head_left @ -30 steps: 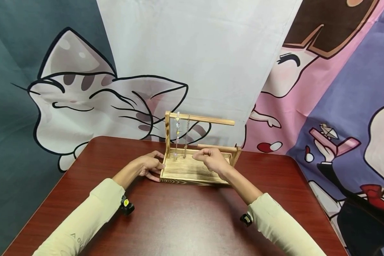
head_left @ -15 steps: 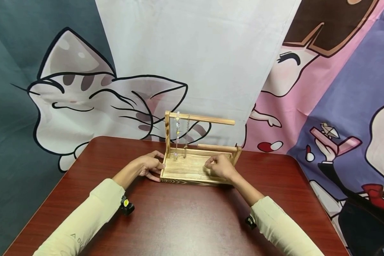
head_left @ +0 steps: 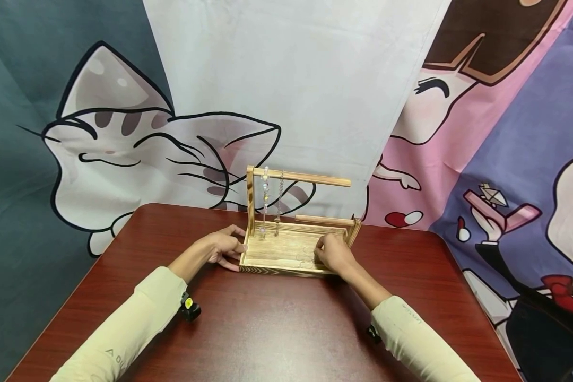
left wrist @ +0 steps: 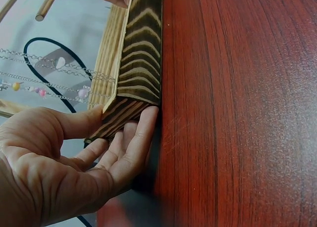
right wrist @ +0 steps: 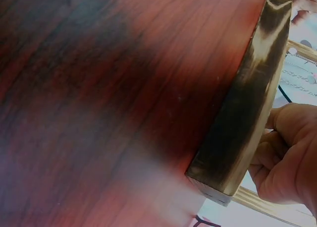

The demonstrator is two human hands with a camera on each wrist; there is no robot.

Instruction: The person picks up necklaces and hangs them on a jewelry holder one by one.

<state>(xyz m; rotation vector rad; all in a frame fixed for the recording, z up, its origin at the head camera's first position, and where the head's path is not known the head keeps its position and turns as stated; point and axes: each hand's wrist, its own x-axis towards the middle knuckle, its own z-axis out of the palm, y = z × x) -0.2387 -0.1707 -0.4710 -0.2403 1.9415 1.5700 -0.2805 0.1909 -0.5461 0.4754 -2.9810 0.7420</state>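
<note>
A wooden jewelry stand with a shallow tray base stands on the table. My left hand grips its left end. In the left wrist view the thumb lies at the tray rim and the other fingers are against the end wall. My right hand is low in the right part of the tray, fingers curled, pinching a fine chain whose thin loops show on the tray floor. The right fingertips are hidden in the right wrist view. A beaded chain and a silver chain hang from the upper bar.
A shorter lower bar runs above the tray's back right side. The dark red table extends in front and to both sides. Behind it hangs a cartoon-printed cloth.
My right hand has moved right and lower into the tray, and thin chain loops now show beside it. The left hand has stayed on the tray's left end.
</note>
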